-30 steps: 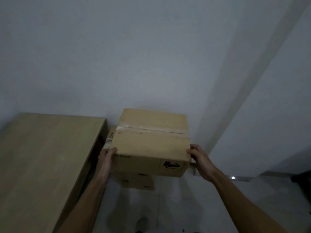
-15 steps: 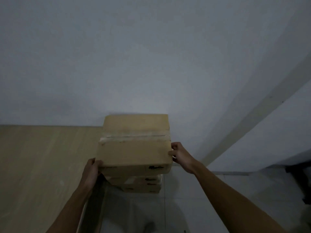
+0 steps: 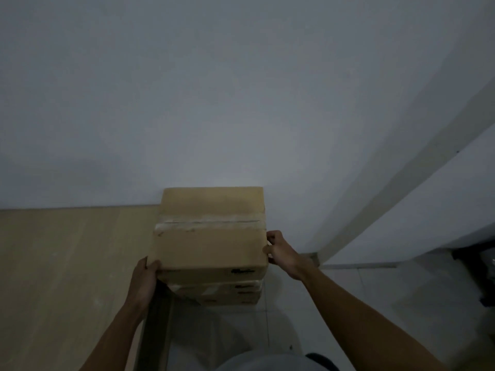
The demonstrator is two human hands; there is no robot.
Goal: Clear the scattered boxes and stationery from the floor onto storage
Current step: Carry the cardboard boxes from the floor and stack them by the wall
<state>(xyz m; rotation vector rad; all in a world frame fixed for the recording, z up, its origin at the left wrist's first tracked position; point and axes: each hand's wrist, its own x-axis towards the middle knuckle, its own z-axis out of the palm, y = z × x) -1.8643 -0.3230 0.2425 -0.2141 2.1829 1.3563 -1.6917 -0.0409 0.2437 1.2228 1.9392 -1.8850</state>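
Cardboard box [image 3: 211,231], rectangular, matte brown, sealed across the top flaps by a strip of clear, slightly wrinkled tape, dark printed mark on the near face too blurred to read. Held at both sides: left hand [image 3: 143,279] at the near left corner, thumb over the top edge, fingers wrapped beneath and out of sight; right hand [image 3: 281,251] against the right side near the top edge, fingers curled in on the cardboard. Sitting atop a stack of lower boxes [image 3: 222,293] of the same brown card, only their near faces visible under the overhang, count uncertain, whether the top box rests fully on them or hovers just above not clear. Stack tight against a plain white wall [image 3: 241,103], smooth and dimly lit, just right of a pale wooden surface [image 3: 67,277] with faint grain, flat, its dark edge [image 3: 155,330] running down beside the left forearm. Glossy pale tiled floor [image 3: 348,303] to the right and below, with thin grout lines. White angled panel or door frame [image 3: 401,183] slanting up on the right. Dark objects [image 3: 479,263] at the far right edge, cut off and unidentifiable in the gloom. Grey garment [image 3: 267,362] at the bottom edge, partly cropped.
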